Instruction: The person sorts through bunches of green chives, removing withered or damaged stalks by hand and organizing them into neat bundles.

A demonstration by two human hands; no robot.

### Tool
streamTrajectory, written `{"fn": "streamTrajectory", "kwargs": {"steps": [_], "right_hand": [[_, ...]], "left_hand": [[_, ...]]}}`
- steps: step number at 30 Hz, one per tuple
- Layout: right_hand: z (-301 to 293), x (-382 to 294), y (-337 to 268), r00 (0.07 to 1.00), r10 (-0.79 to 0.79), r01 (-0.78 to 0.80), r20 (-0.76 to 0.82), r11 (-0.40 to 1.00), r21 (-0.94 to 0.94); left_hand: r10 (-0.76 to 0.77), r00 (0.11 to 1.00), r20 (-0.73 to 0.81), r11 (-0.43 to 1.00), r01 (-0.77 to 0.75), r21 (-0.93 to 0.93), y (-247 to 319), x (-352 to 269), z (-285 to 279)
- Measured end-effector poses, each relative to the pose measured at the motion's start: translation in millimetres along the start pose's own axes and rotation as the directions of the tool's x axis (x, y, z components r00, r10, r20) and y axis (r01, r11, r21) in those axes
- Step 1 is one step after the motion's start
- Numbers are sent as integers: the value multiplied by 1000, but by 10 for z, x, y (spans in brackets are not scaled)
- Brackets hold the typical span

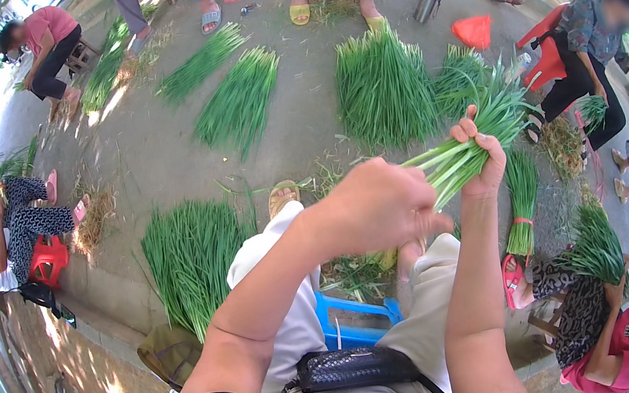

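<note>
A loose bunch of Chinese chives (452, 171) is gripped in my right hand (479, 155), its leafy tips fanning up and right. At the pale stalk ends is my left hand (380, 204), blurred, its fingers partly curled and partly hidden; whether it pinches any stalks is unclear. Below my hands, scraps of leaf (358, 279) lie on the ground between my legs. A large pile of chives (195, 258) rests to the left of my legs. Right of my right forearm is a chive bundle (523, 194) tied near its base with a reddish band.
More chive piles lie ahead, including a broad one (384, 90) and a narrower one (240, 100). A steel flask (428, 1) stands near a red plastic bag (472, 33). Several people sit around, one close at right (614, 353). A blue plastic stool (351, 329) shows between my legs.
</note>
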State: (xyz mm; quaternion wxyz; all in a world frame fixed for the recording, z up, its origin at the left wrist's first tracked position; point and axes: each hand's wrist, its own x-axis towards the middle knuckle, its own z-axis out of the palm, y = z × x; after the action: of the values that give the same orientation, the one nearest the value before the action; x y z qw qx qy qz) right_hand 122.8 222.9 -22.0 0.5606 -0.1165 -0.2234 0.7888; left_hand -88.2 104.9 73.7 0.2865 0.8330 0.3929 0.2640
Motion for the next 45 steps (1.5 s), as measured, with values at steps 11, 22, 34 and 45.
{"fn": "streamTrajectory", "kwargs": {"steps": [11,22,34,45], "right_hand": [[-145,12,-108,993,0,-12,120,995,97],[-94,-53,-90,997,-9,4,71,998,68],[-75,-137,-195,998,-59,57,28,995,83],[-58,-169,-143,998,-60,57,15,987,149]], "left_hand": [[374,902,217,825,-431,366,1428,79,-173],[366,861,352,725,-501,473,1985,-44,-5],[334,842,424,647,-532,547,2193,-47,31],[23,748,664,411,-612,675,2177,-168,382]]}}
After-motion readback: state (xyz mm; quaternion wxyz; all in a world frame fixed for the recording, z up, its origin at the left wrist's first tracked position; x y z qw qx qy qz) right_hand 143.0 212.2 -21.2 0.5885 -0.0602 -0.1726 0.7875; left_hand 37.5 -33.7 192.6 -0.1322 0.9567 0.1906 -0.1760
